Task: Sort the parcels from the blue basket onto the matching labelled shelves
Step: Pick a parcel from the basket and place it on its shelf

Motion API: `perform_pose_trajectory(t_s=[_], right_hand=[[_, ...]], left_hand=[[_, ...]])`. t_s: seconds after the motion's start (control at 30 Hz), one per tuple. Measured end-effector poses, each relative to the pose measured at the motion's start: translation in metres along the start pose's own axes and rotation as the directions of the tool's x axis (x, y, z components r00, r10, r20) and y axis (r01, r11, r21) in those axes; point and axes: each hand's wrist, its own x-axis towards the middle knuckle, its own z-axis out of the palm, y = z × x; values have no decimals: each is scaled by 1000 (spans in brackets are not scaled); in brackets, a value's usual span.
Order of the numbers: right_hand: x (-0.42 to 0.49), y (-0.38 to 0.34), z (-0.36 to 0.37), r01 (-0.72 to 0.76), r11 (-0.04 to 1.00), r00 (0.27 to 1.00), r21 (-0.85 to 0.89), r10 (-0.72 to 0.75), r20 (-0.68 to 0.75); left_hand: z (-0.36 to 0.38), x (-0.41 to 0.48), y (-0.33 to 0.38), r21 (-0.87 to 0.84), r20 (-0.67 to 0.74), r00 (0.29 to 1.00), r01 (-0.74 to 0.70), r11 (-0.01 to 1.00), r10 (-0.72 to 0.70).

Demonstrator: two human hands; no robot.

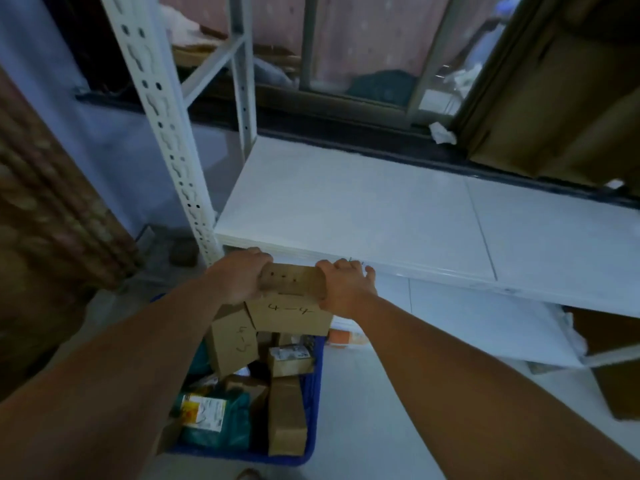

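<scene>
Parcel [292, 306] marked 4-4, a cardboard box, hangs above the blue basket [315, 403], near the front edge of the white shelf [346, 209]. The left hand [239, 277] and right hand [343, 285] grip its ends, fingers [256, 253] curled round it. Likely mid-lift; next, check the shelf label [356, 261], unreadable here, before placing. Dim storeroom, pale floor [363, 427].

Dim, bluish light; soft blur throughout, and wide-angle distortion bends the frame's edges.
</scene>
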Motion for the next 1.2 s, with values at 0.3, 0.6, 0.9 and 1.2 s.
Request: perform_pose_trajectory(t_s=[0.3, 0.6, 0.9, 1.2], right_hand=[[-98, 135, -35, -31, 983, 998, 182, 41, -53], [-200, 270, -70, -77, 992, 984, 105, 92, -151], [-227, 340, -91, -168, 978, 942, 122, 196, -274], [-231, 390, -122, -276, 950, 896, 148, 310, -317]], left_hand=[[-18, 4, 154, 150, 17, 997, -78, 986, 76], [-10, -1, 332, 300, -56, 991, -98, 949, 120], [-25, 24, 417, 418, -182, 962, -113, 902, 205], [-44, 73, 465, 352, -174, 935, -234, 906, 309]])
